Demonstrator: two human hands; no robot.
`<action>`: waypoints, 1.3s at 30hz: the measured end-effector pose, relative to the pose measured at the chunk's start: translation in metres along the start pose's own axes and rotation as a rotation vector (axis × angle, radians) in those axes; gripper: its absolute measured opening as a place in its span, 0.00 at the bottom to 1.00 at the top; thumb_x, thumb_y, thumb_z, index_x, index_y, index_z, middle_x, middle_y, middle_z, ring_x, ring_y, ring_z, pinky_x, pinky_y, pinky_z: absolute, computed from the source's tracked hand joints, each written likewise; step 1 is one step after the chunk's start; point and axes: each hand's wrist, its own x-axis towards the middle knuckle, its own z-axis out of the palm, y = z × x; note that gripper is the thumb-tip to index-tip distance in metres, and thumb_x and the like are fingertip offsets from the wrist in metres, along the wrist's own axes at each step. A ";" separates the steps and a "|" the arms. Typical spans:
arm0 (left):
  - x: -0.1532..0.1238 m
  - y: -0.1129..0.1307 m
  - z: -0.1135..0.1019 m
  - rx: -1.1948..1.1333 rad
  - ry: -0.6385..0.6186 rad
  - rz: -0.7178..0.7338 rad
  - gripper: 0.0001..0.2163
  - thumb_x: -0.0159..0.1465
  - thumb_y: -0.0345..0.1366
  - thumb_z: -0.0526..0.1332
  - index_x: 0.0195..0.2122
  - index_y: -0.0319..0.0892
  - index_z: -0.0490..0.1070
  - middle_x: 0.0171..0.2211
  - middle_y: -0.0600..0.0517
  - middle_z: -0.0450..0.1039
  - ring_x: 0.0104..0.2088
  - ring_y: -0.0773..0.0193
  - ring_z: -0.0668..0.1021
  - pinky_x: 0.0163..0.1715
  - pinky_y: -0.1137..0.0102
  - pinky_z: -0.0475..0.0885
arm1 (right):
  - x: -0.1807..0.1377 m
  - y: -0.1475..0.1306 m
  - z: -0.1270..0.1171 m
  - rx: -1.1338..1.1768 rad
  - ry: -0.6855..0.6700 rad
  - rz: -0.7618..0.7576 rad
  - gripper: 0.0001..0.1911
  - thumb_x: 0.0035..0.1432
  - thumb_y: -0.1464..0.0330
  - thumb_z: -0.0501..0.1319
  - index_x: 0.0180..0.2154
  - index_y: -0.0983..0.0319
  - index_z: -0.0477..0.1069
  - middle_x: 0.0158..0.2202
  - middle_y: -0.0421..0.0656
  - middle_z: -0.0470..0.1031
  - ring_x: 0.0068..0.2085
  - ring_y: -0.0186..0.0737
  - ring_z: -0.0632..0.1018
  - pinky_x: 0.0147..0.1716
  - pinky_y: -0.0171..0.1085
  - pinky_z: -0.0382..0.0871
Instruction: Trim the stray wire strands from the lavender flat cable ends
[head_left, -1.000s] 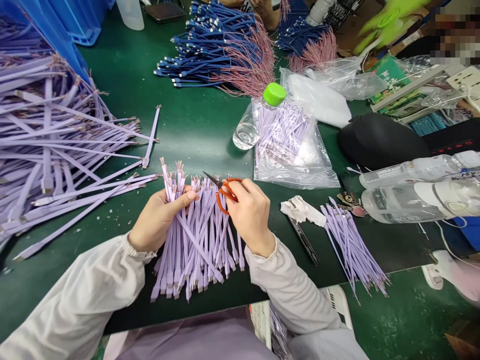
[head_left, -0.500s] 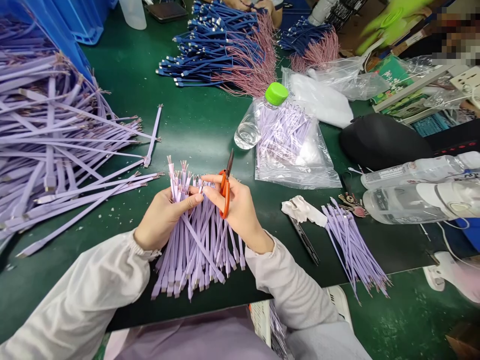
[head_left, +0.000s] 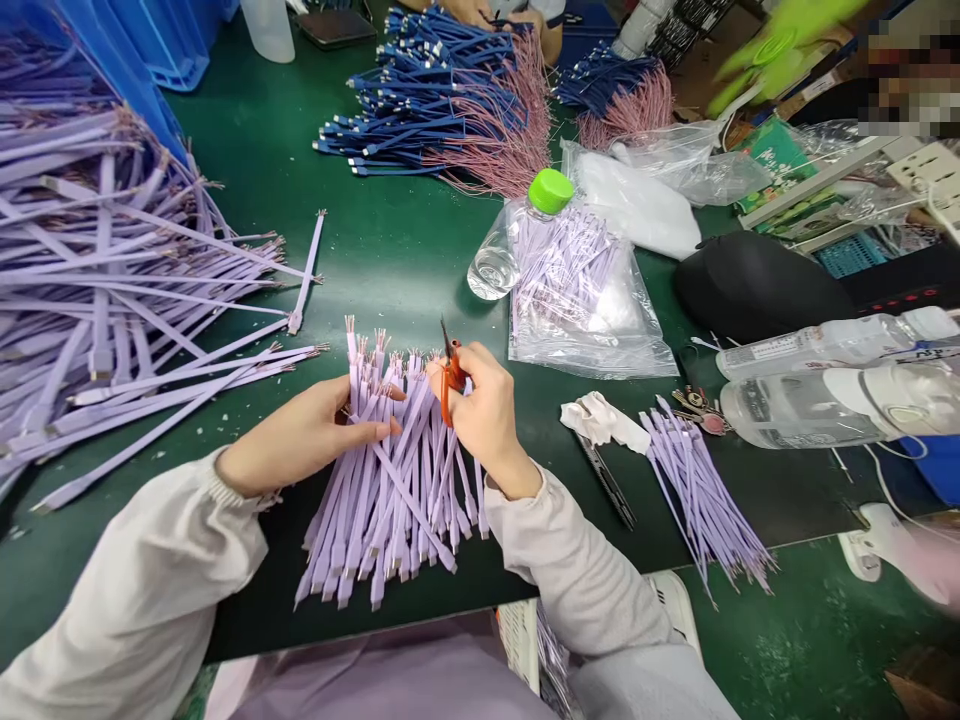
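A spread bunch of flat purple cables [head_left: 397, 480] lies at the table's near edge, connectors toward me and stripped wire ends away. My left hand [head_left: 311, 430] is around the upper left part of the bunch, thumb in front and fingers partly hidden behind the cables. In my right hand [head_left: 484, 400] are orange-handled scissors [head_left: 451, 380], held in the palm with the dark blades pointing up and away. The thumb and forefinger of that hand are at the wire ends on the bunch's right side; whether they pinch a cable is hidden.
A large heap of purple cables [head_left: 97, 280] fills the left, beside a blue bin [head_left: 135, 60]. Ahead stand a green-capped bottle [head_left: 496, 262] and a bag of cables [head_left: 592, 340]. A smaller cable bundle [head_left: 701, 490] lies right. Another person's hands are behind blue cables [head_left: 442, 90].
My left hand has shifted left and loosened, its thumb now lower on the cables. The right hand has moved slightly right, turning the scissors so the blades lean left.
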 end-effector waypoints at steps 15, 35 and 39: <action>0.004 0.010 0.026 -0.753 0.229 -0.327 0.14 0.39 0.40 0.73 0.24 0.38 0.76 0.23 0.48 0.76 0.22 0.63 0.76 0.21 0.71 0.71 | -0.005 -0.011 -0.003 0.134 -0.120 -0.083 0.06 0.56 0.75 0.56 0.31 0.62 0.70 0.28 0.39 0.62 0.31 0.33 0.69 0.32 0.35 0.66; 0.001 0.013 0.025 -0.735 0.247 -0.318 0.13 0.42 0.43 0.71 0.23 0.40 0.74 0.26 0.48 0.77 0.23 0.63 0.76 0.23 0.71 0.71 | -0.009 0.016 -0.008 -0.693 0.007 -0.278 0.09 0.56 0.77 0.55 0.34 0.62 0.73 0.28 0.42 0.63 0.30 0.37 0.66 0.29 0.34 0.60; 0.000 0.014 0.025 -0.703 0.250 -0.322 0.14 0.43 0.43 0.71 0.23 0.39 0.74 0.26 0.48 0.77 0.24 0.63 0.76 0.23 0.72 0.71 | -0.011 0.017 -0.008 -0.688 0.019 -0.245 0.08 0.58 0.75 0.56 0.30 0.61 0.73 0.26 0.41 0.63 0.27 0.35 0.65 0.26 0.33 0.57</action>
